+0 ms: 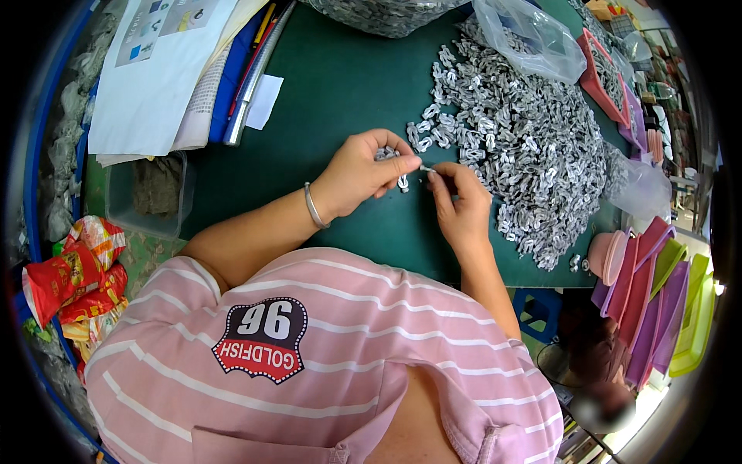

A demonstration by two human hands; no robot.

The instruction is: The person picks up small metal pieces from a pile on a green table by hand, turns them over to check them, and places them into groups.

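The left hand (362,172) was curled over the green tabletop (340,85), its fingers closed around a small cluster of grey metal clips (393,165) that showed between thumb and fingers and hung just below them. The right hand (461,203) sat just beside it, thumb and forefinger pressed together on 1 small clip (427,168), whose tip reached toward the left hand; whether that piece touched the cluster could not be told. A thin bracelet (312,207) ringed the left wrist. Directly beyond the right hand spread a large heap of the same grey clips (525,139), covering much of the far right of the tabletop, with a clear plastic bag (529,35) lying at its far edge. To the left lay white papers (154,77), and nearer the person a clear plastic tub (151,193) stood. Red snack packets (73,278) were piled at the left edge. At the right edge, pink, purple and green plastic trays (657,301) stood stacked on end.
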